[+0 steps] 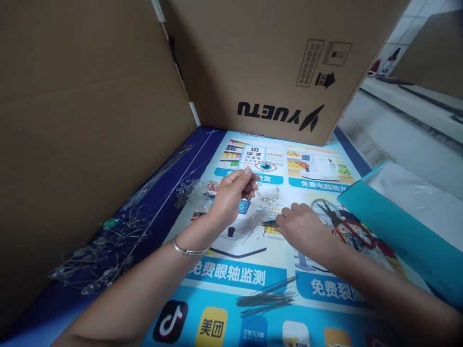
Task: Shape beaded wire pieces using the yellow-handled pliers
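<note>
My left hand (237, 190) is closed in a pinch near the middle of the table. Its fingertips grip a thin wire strung with clear beads, and a wire loop (269, 193) hangs out to the right. Lower and to the right, my right hand (300, 224) is wrapped round a tool whose dark narrow jaws (269, 223) look like pliers; its handles are hidden in the fist. Thin loose wires lie near those jaws. Left of my left hand sits a pile of clear beads (191, 194), with some reddish beads (212, 186) beside it.
Cut wires (267, 296) lie in front. Beaded wire pieces (104, 250) are heaped at left. Red-handled scissors (349, 229) rest at right by a teal box (405, 231) with plastic inside. Tall cardboard panels (275, 58) stand at the back and left.
</note>
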The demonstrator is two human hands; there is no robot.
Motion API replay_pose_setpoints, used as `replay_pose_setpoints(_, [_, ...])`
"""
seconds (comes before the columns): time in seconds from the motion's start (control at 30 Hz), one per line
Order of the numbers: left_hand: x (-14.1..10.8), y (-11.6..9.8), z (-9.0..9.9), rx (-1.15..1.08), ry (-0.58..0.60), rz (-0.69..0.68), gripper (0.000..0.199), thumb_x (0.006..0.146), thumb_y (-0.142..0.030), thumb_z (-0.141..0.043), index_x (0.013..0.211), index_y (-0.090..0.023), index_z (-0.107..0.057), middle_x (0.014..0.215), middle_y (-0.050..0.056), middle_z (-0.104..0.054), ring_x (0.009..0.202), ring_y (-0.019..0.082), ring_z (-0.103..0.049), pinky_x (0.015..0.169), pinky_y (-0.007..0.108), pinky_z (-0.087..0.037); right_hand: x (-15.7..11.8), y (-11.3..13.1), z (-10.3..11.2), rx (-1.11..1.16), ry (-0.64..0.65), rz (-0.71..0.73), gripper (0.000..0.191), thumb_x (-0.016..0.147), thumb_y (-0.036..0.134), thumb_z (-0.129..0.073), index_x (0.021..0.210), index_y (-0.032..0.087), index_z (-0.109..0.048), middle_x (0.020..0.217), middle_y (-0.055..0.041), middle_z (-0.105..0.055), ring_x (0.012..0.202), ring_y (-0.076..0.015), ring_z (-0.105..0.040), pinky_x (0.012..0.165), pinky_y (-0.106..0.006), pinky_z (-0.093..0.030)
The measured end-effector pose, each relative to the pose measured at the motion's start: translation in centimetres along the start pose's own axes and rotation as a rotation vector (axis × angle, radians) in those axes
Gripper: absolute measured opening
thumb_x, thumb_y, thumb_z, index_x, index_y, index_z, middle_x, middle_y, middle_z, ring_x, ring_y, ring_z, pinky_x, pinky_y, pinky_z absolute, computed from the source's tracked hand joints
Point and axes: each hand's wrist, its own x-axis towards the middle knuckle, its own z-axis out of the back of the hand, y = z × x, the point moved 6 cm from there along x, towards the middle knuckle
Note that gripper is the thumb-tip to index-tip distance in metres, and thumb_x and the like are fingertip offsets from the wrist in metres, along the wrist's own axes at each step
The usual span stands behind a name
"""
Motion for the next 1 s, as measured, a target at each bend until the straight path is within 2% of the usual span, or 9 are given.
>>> replay_pose_setpoints(0.17, [0.0, 0.4, 0.0, 0.013, 0.000, 0.006, 0.028, 0.078, -0.042, -0.055, 0.077, -0.015, -0.061, 0.063, 0.001, -0.054, 0.052, 0.008, -0.048, 0.049, 0.020, -0.037, 0.0, 0.0, -0.2, -0.026, 0.002, 0.024, 0.018, 0.086, 0.027, -0.047, 0.079, 0.017, -0.060, 0.076, -0.0079, -0.061, 0.075, -0.0204, -0.051, 0.063, -0.032, -0.028])
replay_pose_setpoints(0.33, [0.1, 0.5, 0.1, 0.016, -0.006, 0.028, 0.029, 0.077, -0.043, -0.056, 0.076, -0.015, -0.061, 0.063, 0.000, -0.055, 0.051, 0.007, -0.048, 0.049, 0.020, -0.038, -0.8, -0.2, 0.0, 0.038, -0.018, 0.051, 0.019, 0.085, 0.032, -0.050, 0.077, 0.018, -0.060, 0.076, -0.0060, -0.061, 0.076, -0.0201, -0.051, 0.064, -0.031, -0.028])
replay_pose_setpoints(0.57, [0.3, 0.7, 0.2, 0.022, 0.017, 0.076, 0.029, 0.079, -0.043, -0.054, 0.076, -0.015, -0.062, 0.062, 0.001, -0.055, 0.050, 0.007, -0.047, 0.047, 0.020, -0.037, -2.8, -2.2, 0.7, 0.039, -0.044, 0.007, 0.025, 0.088, 0.032, -0.042, 0.076, 0.018, -0.059, 0.076, -0.0065, -0.060, 0.075, -0.0208, -0.050, 0.068, -0.033, -0.029])
replay_pose_setpoints(0.7, [0.2, 0.9, -0.2, 0.105, 0.139, 0.146, 0.029, 0.079, -0.042, -0.054, 0.075, -0.015, -0.063, 0.059, 0.002, -0.055, 0.047, 0.007, -0.047, 0.045, 0.019, -0.035, -3.4, -3.4, 0.9, -0.078, -0.069, -0.053, 0.018, 0.087, 0.022, -0.042, 0.080, 0.018, -0.058, 0.078, -0.0079, -0.059, 0.079, -0.0240, -0.049, 0.070, -0.036, -0.028])
replay_pose_setpoints(0.87, [-0.6, 2.4, -1.3, 0.292, 0.393, 0.330, 0.031, 0.077, -0.044, -0.055, 0.071, -0.015, -0.065, 0.055, 0.002, -0.055, 0.040, 0.007, -0.043, 0.039, 0.019, -0.030, -3.6, -3.8, 0.7, -0.194, -0.083, -0.084, 0.018, 0.081, 0.008, -0.042, 0.082, 0.017, -0.057, 0.078, -0.0081, -0.058, 0.077, -0.0232, -0.048, 0.066, -0.035, -0.027])
replay_pose_setpoints(1.0, [-1.1, 3.6, -1.7, 0.366, 0.475, 0.402, 0.031, 0.077, -0.044, -0.055, 0.077, -0.016, -0.065, 0.055, 0.001, -0.056, 0.039, 0.007, -0.044, 0.039, 0.019, -0.029, -3.8, -4.2, 0.9, -0.186, -0.112, -0.095, 0.016, 0.083, 0.010, -0.042, 0.082, 0.017, -0.057, 0.078, -0.0079, -0.057, 0.077, -0.0220, -0.047, 0.066, -0.034, -0.027])
